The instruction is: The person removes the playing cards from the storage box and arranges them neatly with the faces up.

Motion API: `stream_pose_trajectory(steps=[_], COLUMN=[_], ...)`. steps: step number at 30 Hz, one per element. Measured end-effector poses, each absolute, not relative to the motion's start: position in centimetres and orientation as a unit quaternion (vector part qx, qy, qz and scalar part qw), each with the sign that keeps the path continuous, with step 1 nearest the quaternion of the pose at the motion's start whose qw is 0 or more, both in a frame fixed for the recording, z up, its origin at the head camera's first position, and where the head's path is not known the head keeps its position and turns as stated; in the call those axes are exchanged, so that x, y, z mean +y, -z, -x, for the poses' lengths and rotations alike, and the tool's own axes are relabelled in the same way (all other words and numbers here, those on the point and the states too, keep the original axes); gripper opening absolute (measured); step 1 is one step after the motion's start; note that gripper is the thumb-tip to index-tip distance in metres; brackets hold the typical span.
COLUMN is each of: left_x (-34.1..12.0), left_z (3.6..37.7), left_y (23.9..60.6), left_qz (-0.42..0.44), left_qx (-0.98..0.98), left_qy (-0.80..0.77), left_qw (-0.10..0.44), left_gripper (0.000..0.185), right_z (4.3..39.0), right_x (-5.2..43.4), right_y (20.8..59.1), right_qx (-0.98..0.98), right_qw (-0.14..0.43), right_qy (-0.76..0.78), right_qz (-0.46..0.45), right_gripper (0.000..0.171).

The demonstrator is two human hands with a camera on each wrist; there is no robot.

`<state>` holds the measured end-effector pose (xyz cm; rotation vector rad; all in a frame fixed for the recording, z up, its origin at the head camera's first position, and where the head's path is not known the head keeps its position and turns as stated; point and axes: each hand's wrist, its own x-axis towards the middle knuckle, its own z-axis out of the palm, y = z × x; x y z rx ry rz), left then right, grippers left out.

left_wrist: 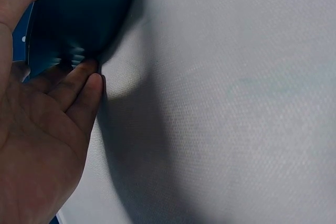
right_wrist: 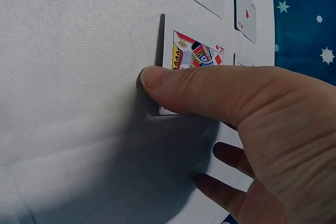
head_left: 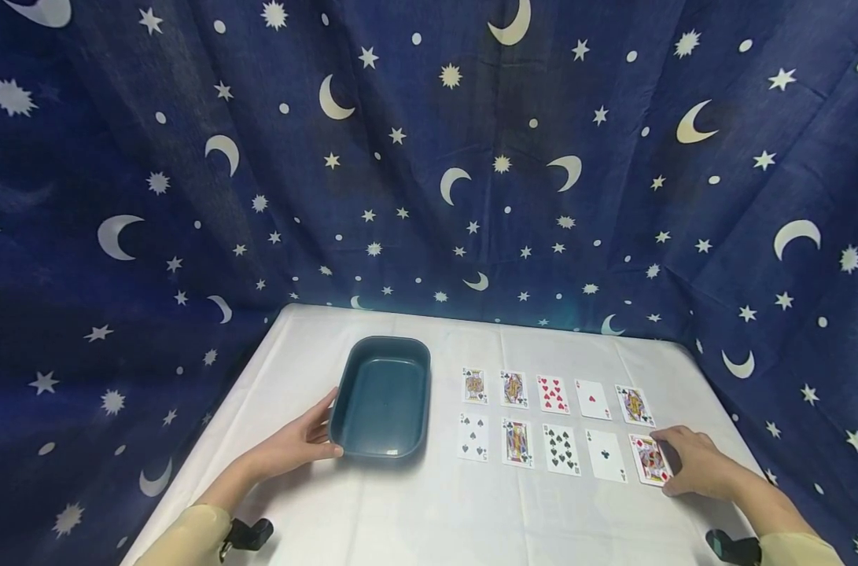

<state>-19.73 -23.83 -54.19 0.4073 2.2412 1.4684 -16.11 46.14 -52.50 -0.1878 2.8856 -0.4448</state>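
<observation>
A dark teal rectangular tray (head_left: 381, 405) stands on the white cloth. My left hand (head_left: 304, 435) rests against its near left side, the thumb by the front corner and the fingers along the outer wall. In the left wrist view, the fingers (left_wrist: 76, 85) touch the tray's side (left_wrist: 84, 14) low down. At the right end of the nearer card row, my right hand (head_left: 705, 464) pinches the king of diamonds (head_left: 650, 459) by its edges between thumb and fingers. The thumb (right_wrist: 189, 87) covers part of that card in the right wrist view.
Left of the king of diamonds lie an ace of clubs (head_left: 605, 456), a black number card (head_left: 561, 450), a face card (head_left: 517, 442) and a five of spades (head_left: 474, 437). The farther row includes an ace of hearts (head_left: 593, 399). A star-patterned curtain (head_left: 429, 157) hangs behind.
</observation>
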Motion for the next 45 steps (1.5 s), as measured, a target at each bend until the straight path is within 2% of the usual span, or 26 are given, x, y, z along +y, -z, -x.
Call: stream_pose_trajectory(steps=[45], left_x=[-23.86], left_z=[19.72], left_y=[54.26], left_qz=[-0.147], left_qx=[0.812], left_qy=[-0.525], left_qw=[0.207], left_gripper=[0.106], right_z=[15.93], right_x=[46.03], right_y=[52.53], right_qx=[0.978], right_qw=[0.121], right_qy=[0.157], right_qz=[0.057], right_gripper=[0.096])
